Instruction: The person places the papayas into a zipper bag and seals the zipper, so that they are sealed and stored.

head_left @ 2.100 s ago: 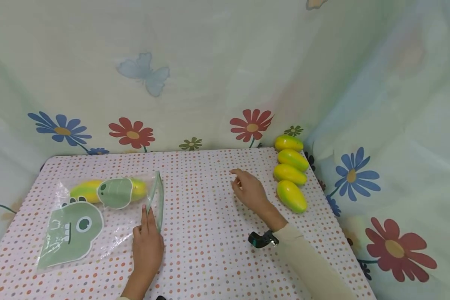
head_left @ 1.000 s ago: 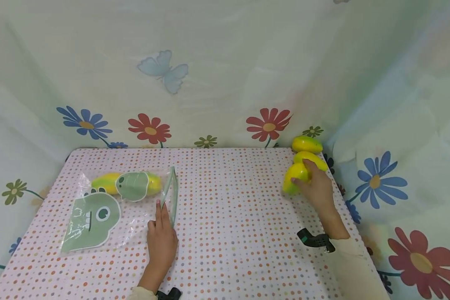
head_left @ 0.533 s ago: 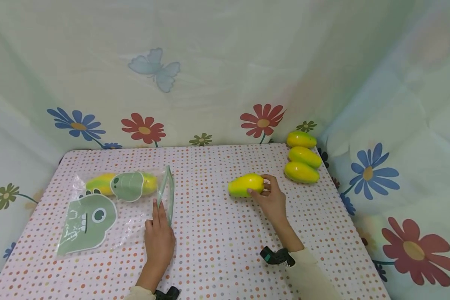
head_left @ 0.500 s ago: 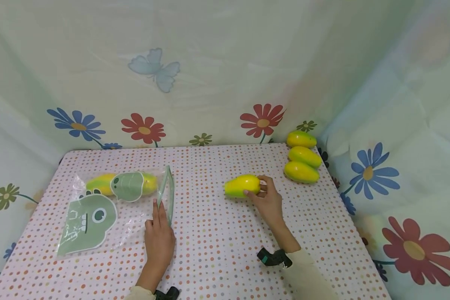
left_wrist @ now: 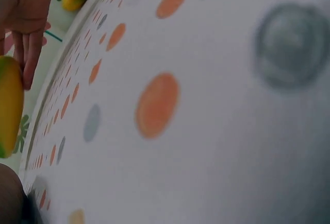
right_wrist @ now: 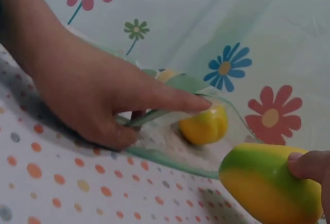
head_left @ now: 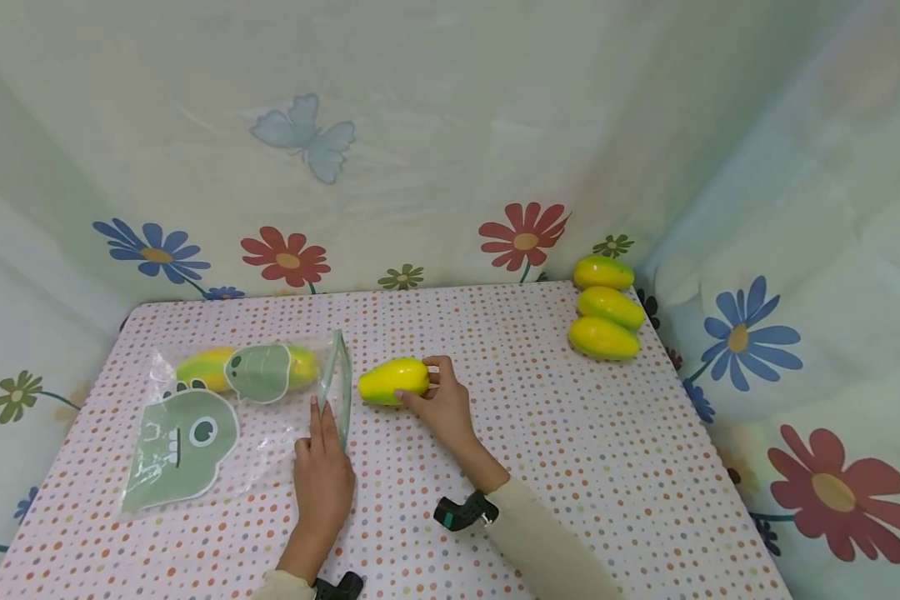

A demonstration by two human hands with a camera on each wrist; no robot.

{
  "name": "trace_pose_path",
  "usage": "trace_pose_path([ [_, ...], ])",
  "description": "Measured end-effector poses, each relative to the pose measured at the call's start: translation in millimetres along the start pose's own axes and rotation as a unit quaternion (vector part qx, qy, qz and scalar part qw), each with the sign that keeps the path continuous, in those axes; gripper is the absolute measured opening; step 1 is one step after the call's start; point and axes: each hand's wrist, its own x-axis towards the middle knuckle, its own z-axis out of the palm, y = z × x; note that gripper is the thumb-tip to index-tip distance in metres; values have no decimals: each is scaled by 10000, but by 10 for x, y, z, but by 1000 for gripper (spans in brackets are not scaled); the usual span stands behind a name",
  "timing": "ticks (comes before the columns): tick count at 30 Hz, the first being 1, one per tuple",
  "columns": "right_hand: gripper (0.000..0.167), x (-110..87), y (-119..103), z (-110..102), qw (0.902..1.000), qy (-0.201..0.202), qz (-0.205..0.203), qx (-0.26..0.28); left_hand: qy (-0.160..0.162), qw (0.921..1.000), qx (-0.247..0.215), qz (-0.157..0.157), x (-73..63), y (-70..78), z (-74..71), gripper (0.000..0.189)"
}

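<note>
My right hand holds a yellow-green papaya by its right end, thumb on the near side. The papaya is just right of the mouth of a clear zip bag with green monster prints. At that mouth my left hand pinches the rim; in the right wrist view the left hand holds the upper edge raised, and the mouth gapes. Another papaya lies inside the bag, partly behind a print. The left wrist view shows mostly tablecloth, with the held papaya at its left edge.
Three more papayas lie in a row at the table's far right corner. The table has a dotted cloth. A flowered curtain hangs behind it and along the sides.
My right hand has taken the nearest papaya from the row on the right and carried it left to the bag's mouth. My left hand has stayed at the bag's edge.
</note>
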Motion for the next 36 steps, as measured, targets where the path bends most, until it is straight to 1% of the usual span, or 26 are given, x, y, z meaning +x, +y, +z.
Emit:
trace_pose_path([
  [2, 61, 57, -25, 117, 9999, -52, 66, 65, -20, 10000, 34, 20, -11, 20, 6, 87],
  [6, 60, 148, -40, 309, 9998, -64, 211, -4, -173, 9998, 19, -35, -33, 62, 20, 86],
  [9, 60, 173, -58, 403, 9994, 4, 348, 24, -288, 9995, -37, -104, -51, 87, 26, 89],
  [12, 60, 187, -84, 473, 9992, 36, 361, 151, -268, 9996, -95, -91, -55, 102, 30, 92],
  [15, 60, 202, -99, 528, 9992, 79, 348, 164, -177, 9998, -118, -11, -50, 108, 31, 92],
  [18, 59, 219, -93, 571, 9986, 218, 456, 146, -133, 9998, -111, 52, -43, 104, 42, 92],
  [23, 58, 234, -74, 620, 9963, 405, 608, 444, -99, 9998, -128, 151, -31, 98, 52, 92],
  [27, 58, 227, -91, 666, 9957, 317, 624, 606, -52, 9997, -143, 173, -18, 90, 45, 90],
  [30, 58, 209, -121, 701, 9960, 244, 570, 638, -32, 9998, -138, 151, -7, 88, 39, 90],
  [36, 54, 183, -150, 760, 9964, 163, 397, 735, 19, 9995, -291, 137, 13, 113, 35, 90],
])
